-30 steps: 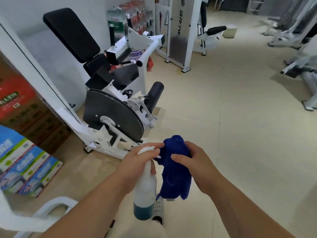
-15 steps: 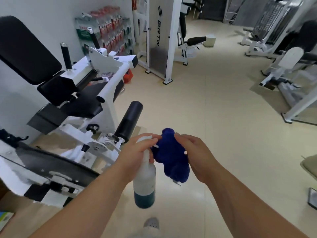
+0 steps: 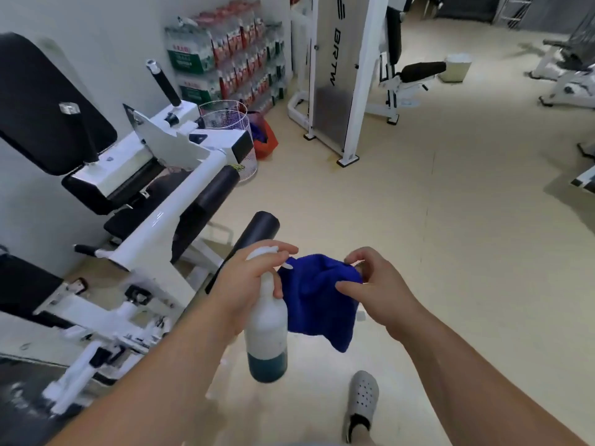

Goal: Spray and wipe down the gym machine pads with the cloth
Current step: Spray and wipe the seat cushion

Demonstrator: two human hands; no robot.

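The left hand (image 3: 249, 284) grips the neck of a white bottle (image 3: 266, 329) with blue liquid at its bottom. The right hand (image 3: 381, 284) pinches a crumpled blue cloth (image 3: 317, 300) beside it, near the machine's black roller pad (image 3: 259, 231).

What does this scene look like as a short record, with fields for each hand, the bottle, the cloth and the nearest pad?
left hand: grips the spray bottle by its neck
right hand: pinches the blue cloth at its top
spray bottle: roughly upright, blue liquid in the bottom part, nozzle toward the cloth
blue cloth: bunched, hanging between the hands
roller pad: black, beyond the left hand, cloth not on it
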